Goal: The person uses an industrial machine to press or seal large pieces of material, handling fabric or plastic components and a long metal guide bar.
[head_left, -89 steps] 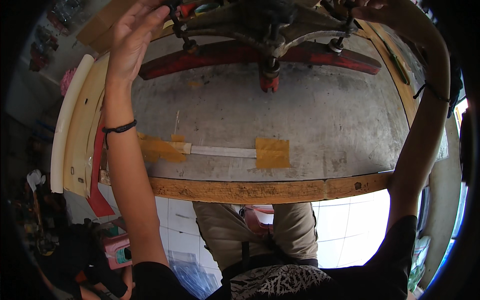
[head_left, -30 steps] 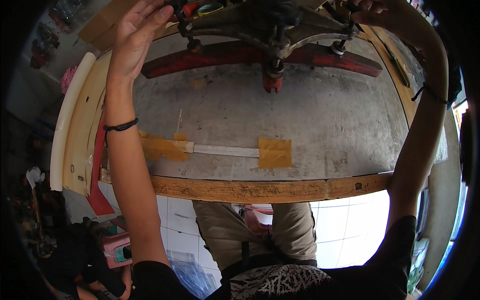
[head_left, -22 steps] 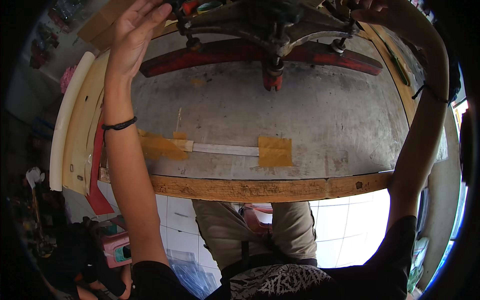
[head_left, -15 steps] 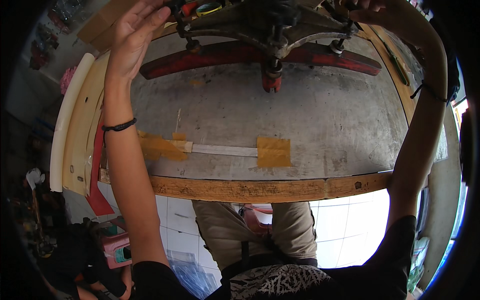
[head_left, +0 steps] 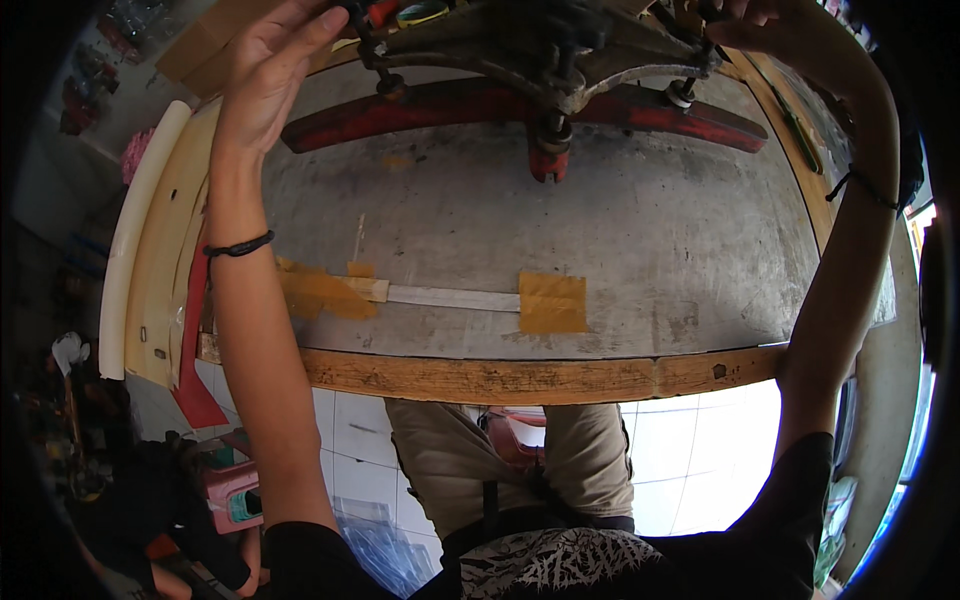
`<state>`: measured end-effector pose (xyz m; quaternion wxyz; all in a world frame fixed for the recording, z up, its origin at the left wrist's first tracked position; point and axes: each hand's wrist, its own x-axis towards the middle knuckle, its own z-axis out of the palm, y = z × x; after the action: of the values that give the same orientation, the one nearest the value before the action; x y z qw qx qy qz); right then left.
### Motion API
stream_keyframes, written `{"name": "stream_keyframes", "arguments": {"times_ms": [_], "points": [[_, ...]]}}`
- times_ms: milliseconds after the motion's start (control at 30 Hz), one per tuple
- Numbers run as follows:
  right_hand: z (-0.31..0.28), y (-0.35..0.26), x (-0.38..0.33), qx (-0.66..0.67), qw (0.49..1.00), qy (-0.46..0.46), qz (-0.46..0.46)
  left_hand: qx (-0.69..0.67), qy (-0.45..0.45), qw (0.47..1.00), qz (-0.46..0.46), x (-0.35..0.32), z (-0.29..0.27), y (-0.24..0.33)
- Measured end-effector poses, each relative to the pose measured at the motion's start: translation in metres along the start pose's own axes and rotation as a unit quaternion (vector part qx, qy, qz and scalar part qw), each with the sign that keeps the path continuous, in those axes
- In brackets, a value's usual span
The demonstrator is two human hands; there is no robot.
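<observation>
A dark, greasy metal frame point(head_left: 480, 50) with several spread arms stands at the far side of a grey metal tabletop point(head_left: 450, 220). Upright threaded bolts pass through the arm ends, their feet above a long red metal bar point(head_left: 400, 112) with a short notched red piece point(head_left: 547, 165) jutting toward me. Up at the far left, my left hand point(head_left: 268, 75) is closed at the top of the left bolt point(head_left: 375, 60), thumb against it; its fingertips partly leave the picture. My right hand point(head_left: 785, 38) has its fingers curled at the right bolt point(head_left: 690, 70), also partly cut off.
Brown tape pieces point(head_left: 553, 303) hold a pale flat strip point(head_left: 450, 297) on the tabletop. A worn wooden edge point(head_left: 500, 378) borders it in front. At right lies a green-handled tool point(head_left: 808, 150); at left stands a white roll point(head_left: 145, 240). Another person point(head_left: 165, 520) sits at lower left.
The view has shifted very slightly. Both hands stay at the bolts of the frame, with only small movement of the fingers.
</observation>
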<state>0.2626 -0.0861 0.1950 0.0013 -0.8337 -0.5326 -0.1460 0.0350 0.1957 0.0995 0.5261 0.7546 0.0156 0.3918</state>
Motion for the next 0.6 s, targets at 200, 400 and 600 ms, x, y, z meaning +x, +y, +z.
{"name": "stream_keyframes", "arguments": {"times_ms": [200,400,600], "points": [[-0.004,-0.002,0.0,0.008,1.0,-0.007,0.01,-0.015,0.013,1.0,0.012,0.003,-0.003,-0.006],[-0.002,0.0,0.0,0.028,1.0,-0.002,0.008,-0.016,-0.002,1.0,0.024,0.003,-0.003,-0.008],[-0.002,0.004,0.0,0.024,0.999,-0.008,-0.02,-0.012,0.041,0.997,0.064,0.004,0.0,-0.016]]}}
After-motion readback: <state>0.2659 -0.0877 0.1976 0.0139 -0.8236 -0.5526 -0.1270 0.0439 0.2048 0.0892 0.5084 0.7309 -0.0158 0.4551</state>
